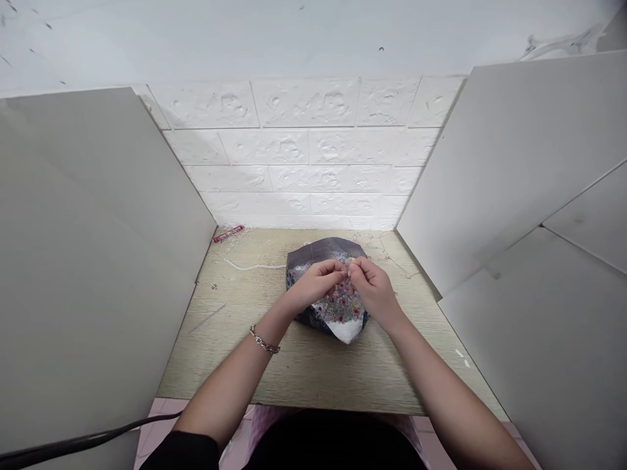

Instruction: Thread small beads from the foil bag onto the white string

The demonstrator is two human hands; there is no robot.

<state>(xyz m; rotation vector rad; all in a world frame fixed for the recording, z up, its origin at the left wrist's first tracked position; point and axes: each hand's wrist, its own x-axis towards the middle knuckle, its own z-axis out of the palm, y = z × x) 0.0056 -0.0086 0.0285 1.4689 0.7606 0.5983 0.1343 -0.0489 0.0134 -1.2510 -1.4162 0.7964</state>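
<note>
Both my hands meet over an open dark bag that stands on the table, its silvery inside showing. Many small clear and coloured beads lie in it. The fingers of my left hand are pinched together, and a chain bracelet circles that wrist. Close against it, my right hand also pinches with thumb and forefinger. A small yellowish bead shows at the right fingertips. What the left fingertips hold is too small to make out.
A white beaded strand runs left from the bag. A red wrapper lies at the back left corner, a thin needle-like rod nearer. Thin wire loops lie behind the bag. Grey panels stand on both sides, a white brick-patterned wall behind.
</note>
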